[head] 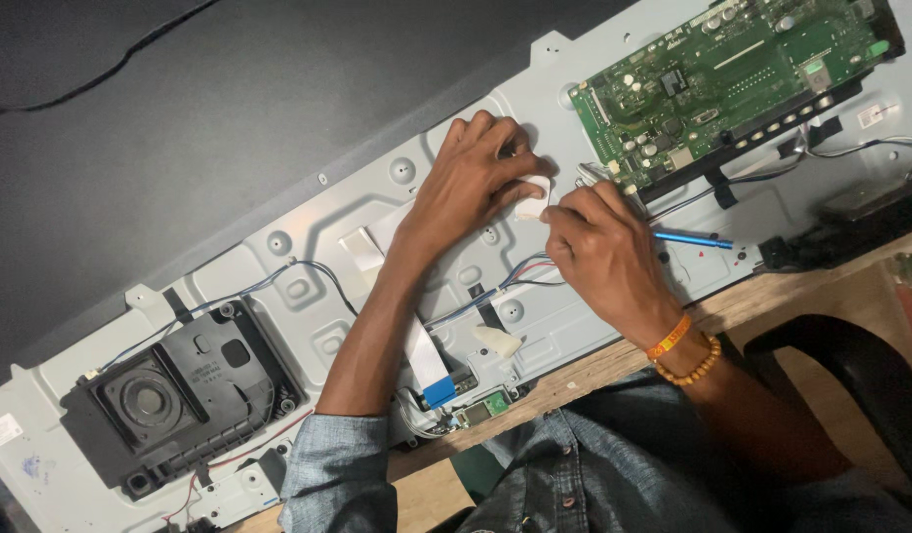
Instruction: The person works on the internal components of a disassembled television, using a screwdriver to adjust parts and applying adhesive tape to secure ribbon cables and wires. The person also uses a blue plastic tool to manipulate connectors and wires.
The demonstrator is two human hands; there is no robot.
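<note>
Now the left hand pins a white strip to the metal panel, steadying it, while the right hand grips, seemingly, a blue-handled tool.

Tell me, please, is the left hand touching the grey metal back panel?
Touching: the head view shows the left hand pressed flat on the metal back panel.

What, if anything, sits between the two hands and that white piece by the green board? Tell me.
Nothing visible does. The left hand already rests on the white piece on the metal back panel, and the right hand closes in from beside it. The green circuit board lies off to the side.
</note>
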